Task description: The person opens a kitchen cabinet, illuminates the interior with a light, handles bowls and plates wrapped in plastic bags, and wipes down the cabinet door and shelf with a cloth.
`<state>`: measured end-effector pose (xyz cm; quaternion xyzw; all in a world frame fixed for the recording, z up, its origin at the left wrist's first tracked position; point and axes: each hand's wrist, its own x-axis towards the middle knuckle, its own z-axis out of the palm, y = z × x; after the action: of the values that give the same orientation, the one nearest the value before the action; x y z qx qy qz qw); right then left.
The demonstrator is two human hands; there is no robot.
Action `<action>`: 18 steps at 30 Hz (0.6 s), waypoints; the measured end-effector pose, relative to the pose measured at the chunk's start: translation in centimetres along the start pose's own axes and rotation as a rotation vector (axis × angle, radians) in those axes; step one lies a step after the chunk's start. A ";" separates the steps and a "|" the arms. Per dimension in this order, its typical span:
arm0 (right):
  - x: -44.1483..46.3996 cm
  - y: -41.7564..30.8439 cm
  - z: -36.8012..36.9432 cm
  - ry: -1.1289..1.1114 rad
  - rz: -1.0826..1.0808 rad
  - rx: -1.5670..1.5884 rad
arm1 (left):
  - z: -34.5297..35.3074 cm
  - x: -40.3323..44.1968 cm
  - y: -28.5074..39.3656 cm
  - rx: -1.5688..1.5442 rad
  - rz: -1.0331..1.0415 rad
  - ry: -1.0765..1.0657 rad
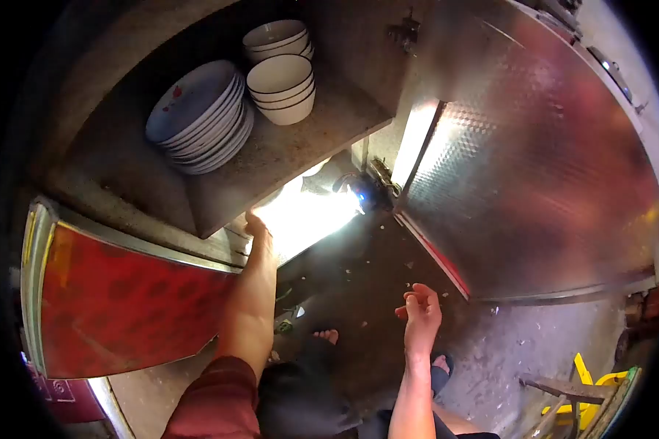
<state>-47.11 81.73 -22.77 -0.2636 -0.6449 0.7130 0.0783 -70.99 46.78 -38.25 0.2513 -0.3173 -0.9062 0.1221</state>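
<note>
My left hand (258, 223) reaches to the lower edge of the cabinet shelf, beside a very bright white glare; its fingers are mostly lost in the light, and what they touch is hidden. My right hand (422, 306) hangs over the floor with its fingers loosely curled and apart, holding nothing. Above my left hand, the cabinet shelf (271, 157) bears a stack of white plates (198, 110) and stacks of white bowls with dark rims (282, 86). A small bluish light (359, 196) shines at the right of the glare.
A red cabinet door (132, 300) stands open at the left. Another open door with a shiny textured metal face (527, 175) fills the right. At the lower right is a yellow object (582, 395) by a wooden piece. Feet show on the floor below.
</note>
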 end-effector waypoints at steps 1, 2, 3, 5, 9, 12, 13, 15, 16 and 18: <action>0.3 0.4 0.0 -0.001 0.027 -0.020 | 0.3 0.3 0.4 -0.001 -0.001 0.008; 0.5 0.8 -0.1 -0.001 0.051 -0.039 | 0.4 0.6 0.6 -0.006 0.000 0.013; 0.6 1.1 0.0 0.000 0.074 -0.059 | 0.5 0.9 0.7 -0.013 -0.001 0.017; 0.6 1.3 0.6 -0.026 0.097 -0.054 | 0.8 1.0 0.5 -0.026 -0.005 0.026; 0.8 2.8 1.2 -0.098 0.092 -0.016 | 1.1 0.8 0.1 -0.044 -0.012 0.045; 0.5 3.3 1.7 -0.112 0.152 -0.054 | 1.6 1.6 -0.3 -0.052 0.010 0.034; 0.5 3.7 2.0 -0.125 0.152 -0.063 | 1.7 1.9 -0.4 -0.054 0.020 0.031; 0.4 4.2 2.8 -0.154 0.155 -0.081 | 2.0 2.4 -0.3 -0.055 0.035 0.024; 0.3 4.2 3.3 -0.173 0.178 -0.066 | 2.1 2.6 -0.3 -0.059 0.035 0.026; 0.4 4.6 4.0 -0.211 0.170 -0.071 | 2.1 3.0 0.0 -0.053 0.034 0.024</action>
<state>-48.35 77.67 -27.15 -0.2432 -0.6498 0.7176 -0.0600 -74.64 46.72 -37.99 0.2535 -0.2959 -0.9090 0.1479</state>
